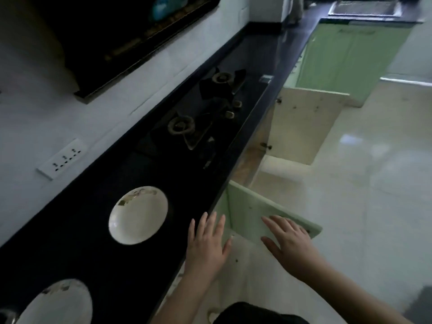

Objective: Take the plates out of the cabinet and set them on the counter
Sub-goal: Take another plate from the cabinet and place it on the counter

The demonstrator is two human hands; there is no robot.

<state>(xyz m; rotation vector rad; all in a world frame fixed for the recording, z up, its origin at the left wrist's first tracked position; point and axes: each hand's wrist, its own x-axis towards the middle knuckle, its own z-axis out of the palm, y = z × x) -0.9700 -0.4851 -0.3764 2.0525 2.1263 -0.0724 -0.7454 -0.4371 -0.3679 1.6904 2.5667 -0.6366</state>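
Note:
Two white plates with a patterned rim lie on the black counter: one plate in the middle, a second plate at the lower left, partly cut off by the frame. My left hand hovers flat over the counter's front edge, fingers spread, holding nothing. My right hand rests flat with fingers apart on the pale green cabinet door, which stands open below the counter. The cabinet's inside is hidden from here.
A gas hob with two burners sits further along the counter. A second cabinet door stands open beyond. A dark range hood hangs on the wall, a socket strip below it. Pale tiled floor lies to the right.

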